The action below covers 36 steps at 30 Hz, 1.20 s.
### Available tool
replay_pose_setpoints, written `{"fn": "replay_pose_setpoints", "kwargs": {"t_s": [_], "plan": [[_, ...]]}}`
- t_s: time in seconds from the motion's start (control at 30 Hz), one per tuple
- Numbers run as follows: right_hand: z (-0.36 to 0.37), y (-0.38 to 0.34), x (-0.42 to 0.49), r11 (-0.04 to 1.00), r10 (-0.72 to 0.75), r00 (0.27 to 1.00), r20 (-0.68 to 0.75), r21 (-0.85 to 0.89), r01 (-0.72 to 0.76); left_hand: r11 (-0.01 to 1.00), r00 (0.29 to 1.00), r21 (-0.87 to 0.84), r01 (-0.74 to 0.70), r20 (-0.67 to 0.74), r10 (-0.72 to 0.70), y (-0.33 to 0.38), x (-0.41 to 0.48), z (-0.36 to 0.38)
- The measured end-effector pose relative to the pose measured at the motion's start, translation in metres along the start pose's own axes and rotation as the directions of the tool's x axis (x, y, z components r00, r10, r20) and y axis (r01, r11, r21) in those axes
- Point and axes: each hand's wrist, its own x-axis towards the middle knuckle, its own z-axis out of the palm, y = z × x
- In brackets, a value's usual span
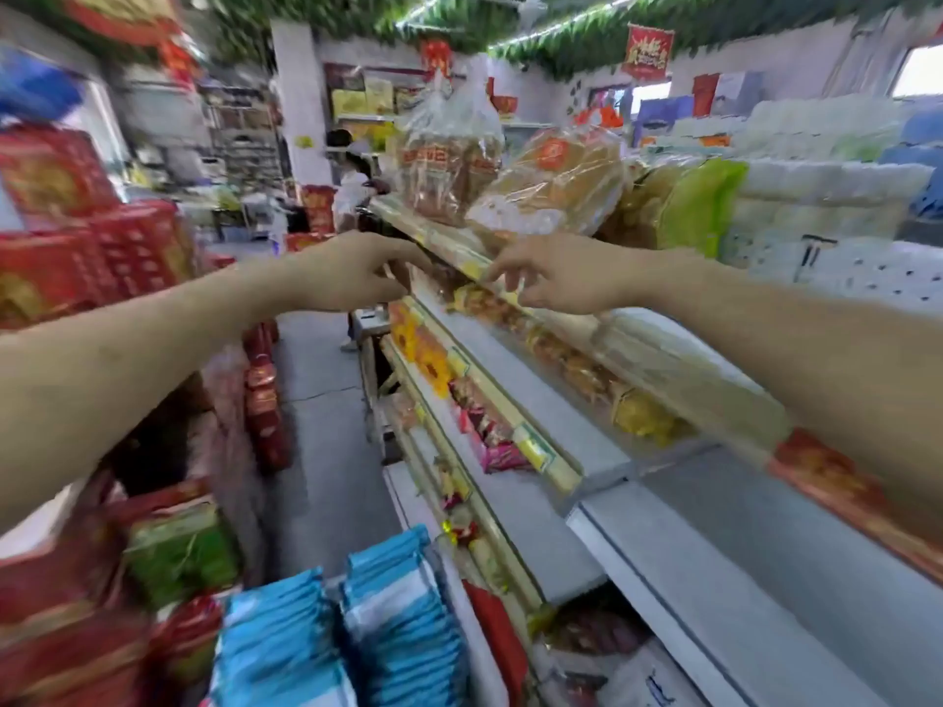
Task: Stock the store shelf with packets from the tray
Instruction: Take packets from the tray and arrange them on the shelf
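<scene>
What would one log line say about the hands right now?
left hand: reaching by top shelf, grip blurred | right hand: fingers loose at shelf edge | blue packets: stacked below, untouched

The left forearm (127,359), at the left edge of the frame, and the right forearm (816,349), at the right edge, are bare. The left hand (352,270) and right hand (561,278) are bare too; motion blur hides finer detail.
</scene>
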Motion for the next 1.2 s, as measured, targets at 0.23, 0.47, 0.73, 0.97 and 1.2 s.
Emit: {"fn": "replay_pose_setpoints", "kwargs": {"t_s": [0.23, 0.47, 0.73, 0.97, 1.2], "plan": [[0.154, -0.063, 0.031, 0.98, -0.155, 0.963, 0.221, 0.154, 0.123, 0.955, 0.954, -0.033, 0.293, 0.08, -0.29, -0.075, -0.137, 0.078], [0.304, -0.107, 0.005, 0.955, -0.28, 0.829, 0.483, 0.229, 0.189, 0.914, 0.86, -0.037, 0.403, 0.356, -0.365, -0.088, -0.259, 0.216], [0.354, -0.129, 0.008, 0.936, -0.349, 0.773, 0.53, 0.233, 0.263, 0.931, 0.834, -0.109, 0.349, 0.489, -0.255, -0.078, -0.315, 0.281], [0.363, -0.134, 0.009, 0.948, -0.319, 0.769, 0.553, 0.195, 0.252, 0.913, 0.844, -0.163, 0.373, 0.468, -0.261, -0.078, -0.325, 0.289], [0.359, -0.138, 0.013, 0.948, -0.318, 0.728, 0.608, 0.187, 0.258, 0.945, 0.807, -0.106, 0.31, 0.555, -0.202, -0.07, -0.315, 0.292]]}}
